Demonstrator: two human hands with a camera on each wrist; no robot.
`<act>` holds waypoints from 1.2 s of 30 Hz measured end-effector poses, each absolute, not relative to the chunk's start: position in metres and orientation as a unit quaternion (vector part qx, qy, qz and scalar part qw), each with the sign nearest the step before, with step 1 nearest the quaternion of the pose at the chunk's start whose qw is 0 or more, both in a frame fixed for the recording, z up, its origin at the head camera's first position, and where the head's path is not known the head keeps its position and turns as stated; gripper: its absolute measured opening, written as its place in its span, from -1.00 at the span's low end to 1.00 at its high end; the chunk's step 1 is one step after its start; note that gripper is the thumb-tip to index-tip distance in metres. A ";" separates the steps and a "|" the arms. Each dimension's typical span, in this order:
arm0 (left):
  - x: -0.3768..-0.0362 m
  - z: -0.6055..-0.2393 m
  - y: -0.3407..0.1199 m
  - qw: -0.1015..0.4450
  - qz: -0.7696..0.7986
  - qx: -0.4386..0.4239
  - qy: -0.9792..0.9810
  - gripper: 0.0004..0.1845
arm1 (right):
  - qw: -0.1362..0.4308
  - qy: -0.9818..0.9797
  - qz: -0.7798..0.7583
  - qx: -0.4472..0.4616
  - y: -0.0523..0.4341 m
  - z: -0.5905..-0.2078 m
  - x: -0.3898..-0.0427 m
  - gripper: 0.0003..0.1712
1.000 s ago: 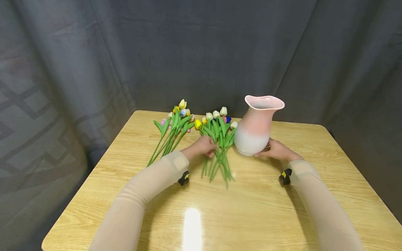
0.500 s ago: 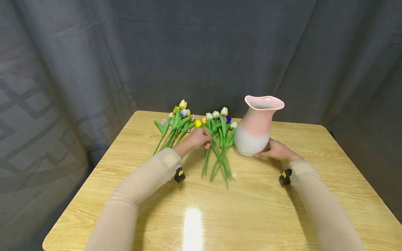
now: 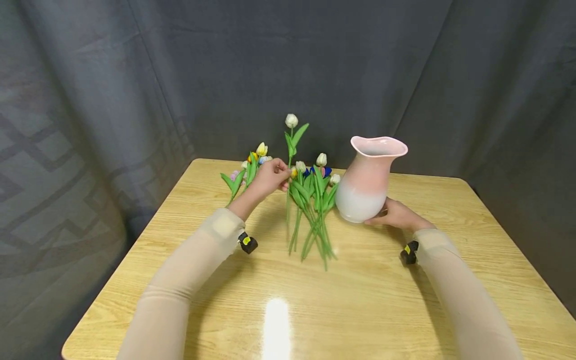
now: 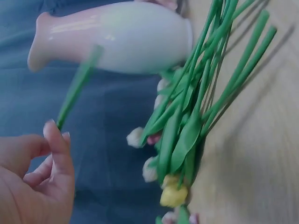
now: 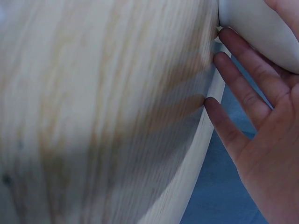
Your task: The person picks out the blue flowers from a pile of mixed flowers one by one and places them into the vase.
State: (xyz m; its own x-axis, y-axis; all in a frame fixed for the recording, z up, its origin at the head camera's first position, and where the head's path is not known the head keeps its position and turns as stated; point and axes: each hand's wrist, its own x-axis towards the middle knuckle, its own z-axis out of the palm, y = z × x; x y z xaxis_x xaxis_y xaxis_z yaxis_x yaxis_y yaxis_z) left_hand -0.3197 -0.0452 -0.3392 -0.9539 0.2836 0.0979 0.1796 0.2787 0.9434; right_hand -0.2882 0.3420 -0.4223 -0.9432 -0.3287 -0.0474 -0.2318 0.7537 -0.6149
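Note:
Upright between my left thumb and fingers I pinch the stem of a white tulip [image 3: 291,121]; its bloom and leaves stand above the left hand [image 3: 269,177]. In the left wrist view, the blurred green stem [image 4: 77,91] sticks out past my fingertips. A pink-and-white vase [image 3: 365,192] stands at the right. Beside its base is my right hand [image 3: 397,216]. In the right wrist view, that hand's fingers [image 5: 245,95] are extended and spread, their tips at the wooden surface, with the thumb by the vase's lower side.
A bunch of artificial tulips [image 3: 317,200] lies left of the vase, stems toward me. Another bunch [image 3: 249,175] lies farther left, partly behind my left hand. Both rest on a wooden table [image 3: 342,310]; a dark grey curtain [image 3: 288,65] hangs behind it.
The left hand has moved up and left from the middle bunch, lifting one white tulip clear of it. My right hand and the vase have stayed in place.

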 end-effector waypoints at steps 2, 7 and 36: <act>-0.320 -0.335 -0.052 -0.007 0.574 0.151 0.805 -0.89 | 0.075 0.934 -0.315 -0.150 0.342 -0.422 -0.288 -0.05; -0.323 -0.330 -0.070 -0.120 0.545 0.143 0.817 -0.79 | 0.078 0.936 -0.310 -0.148 0.342 -0.420 -0.287 -0.04; -0.335 -0.371 -0.169 -0.109 0.328 0.028 0.938 -0.78 | 0.073 0.934 -0.316 -0.149 0.343 -0.422 -0.287 -0.05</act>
State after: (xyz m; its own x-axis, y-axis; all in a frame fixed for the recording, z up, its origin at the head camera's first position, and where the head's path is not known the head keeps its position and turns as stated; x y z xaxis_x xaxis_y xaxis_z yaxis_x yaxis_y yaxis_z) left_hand -0.3355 -0.1692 -0.3711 -0.9746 -0.0183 0.2234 0.1248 0.7834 0.6088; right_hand -0.2871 0.3428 -0.4225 -0.9452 -0.3237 -0.0418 -0.2320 0.7563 -0.6117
